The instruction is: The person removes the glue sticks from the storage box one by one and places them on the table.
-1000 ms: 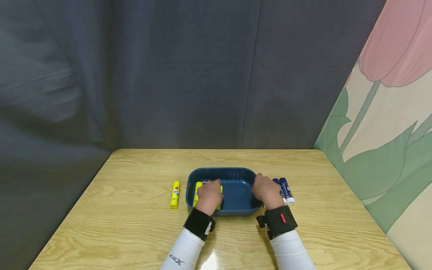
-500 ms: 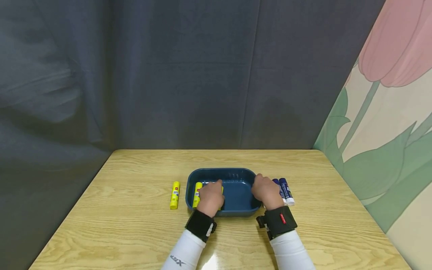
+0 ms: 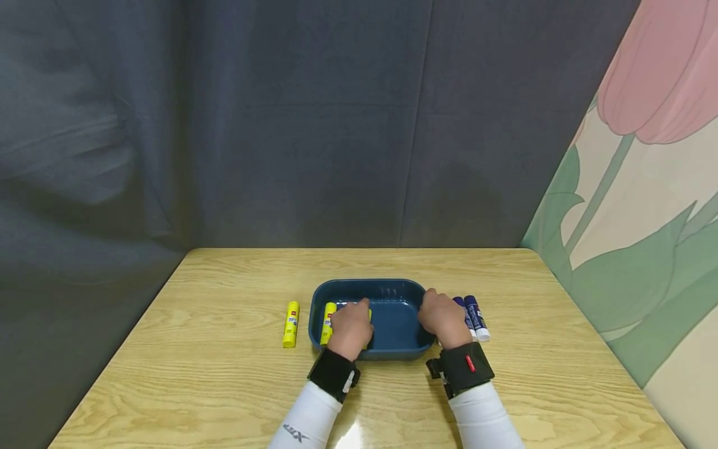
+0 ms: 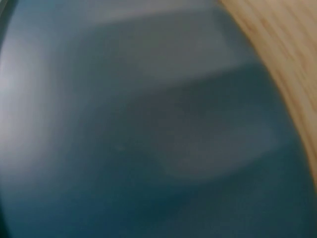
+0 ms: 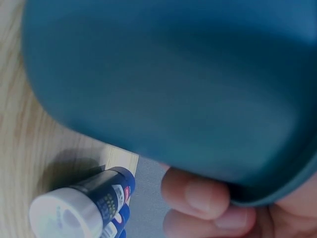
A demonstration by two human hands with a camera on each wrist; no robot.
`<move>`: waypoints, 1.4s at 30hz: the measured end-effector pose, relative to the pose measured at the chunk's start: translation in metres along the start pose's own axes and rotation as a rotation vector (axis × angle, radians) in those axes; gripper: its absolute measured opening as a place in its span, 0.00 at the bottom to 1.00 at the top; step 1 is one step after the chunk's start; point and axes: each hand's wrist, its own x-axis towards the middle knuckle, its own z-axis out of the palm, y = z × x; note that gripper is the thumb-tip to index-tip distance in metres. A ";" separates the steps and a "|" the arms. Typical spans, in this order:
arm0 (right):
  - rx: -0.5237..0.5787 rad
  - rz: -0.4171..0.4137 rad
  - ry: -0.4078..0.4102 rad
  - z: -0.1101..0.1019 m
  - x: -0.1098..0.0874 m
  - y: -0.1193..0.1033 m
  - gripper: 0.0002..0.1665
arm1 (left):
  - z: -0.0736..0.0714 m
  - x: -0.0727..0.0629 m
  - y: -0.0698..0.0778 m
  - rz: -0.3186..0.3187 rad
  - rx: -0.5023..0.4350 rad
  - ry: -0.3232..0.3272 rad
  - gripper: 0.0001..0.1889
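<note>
A dark blue dish (image 3: 392, 324) with rounded corners sits on the table. My right hand (image 3: 445, 317) grips its right end; in the right wrist view the curled fingers (image 5: 195, 193) hold the dish's rim (image 5: 277, 196). Over the dish's left half, my left hand (image 3: 350, 327) holds a yellow glue stick, mostly hidden under the hand, with bits of yellow showing at its right side. Left of that hand, another yellow glue stick (image 3: 328, 324) lies in the dish. Only the dish's blue wall (image 4: 148, 124) and some table show in the left wrist view; its fingers are out of sight.
One yellow glue stick (image 3: 290, 324) lies on the wooden table (image 3: 224, 374) left of the dish. Dark blue glue sticks with white ends (image 3: 477, 318) lie close beside the right hand. A dark curtain (image 3: 308, 125) hangs behind the table; a painted wall (image 3: 634, 249) stands right.
My left hand has shifted very slightly to the right within the dish, and the yellow showing beside it moved along. My right hand and the dish stay put.
</note>
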 end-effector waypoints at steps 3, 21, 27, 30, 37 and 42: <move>0.006 -0.003 0.001 0.000 0.000 0.000 0.20 | 0.000 0.000 0.000 0.000 0.000 0.002 0.24; 0.002 0.002 -0.006 -0.001 -0.001 -0.001 0.20 | -0.008 0.001 -0.002 -0.027 -0.052 -0.014 0.27; 0.002 0.003 -0.003 -0.001 -0.001 -0.001 0.19 | -0.018 -0.003 -0.001 -0.021 -0.070 -0.014 0.25; -0.001 0.006 -0.002 -0.001 -0.001 -0.001 0.19 | -0.024 -0.006 -0.002 -0.014 -0.080 -0.010 0.24; 0.009 0.001 -0.002 -0.001 -0.002 -0.001 0.19 | -0.037 -0.012 -0.010 -0.011 -0.110 0.018 0.25; 0.008 0.003 -0.003 -0.001 -0.003 -0.002 0.19 | -0.047 -0.013 -0.020 -0.011 -0.135 0.034 0.25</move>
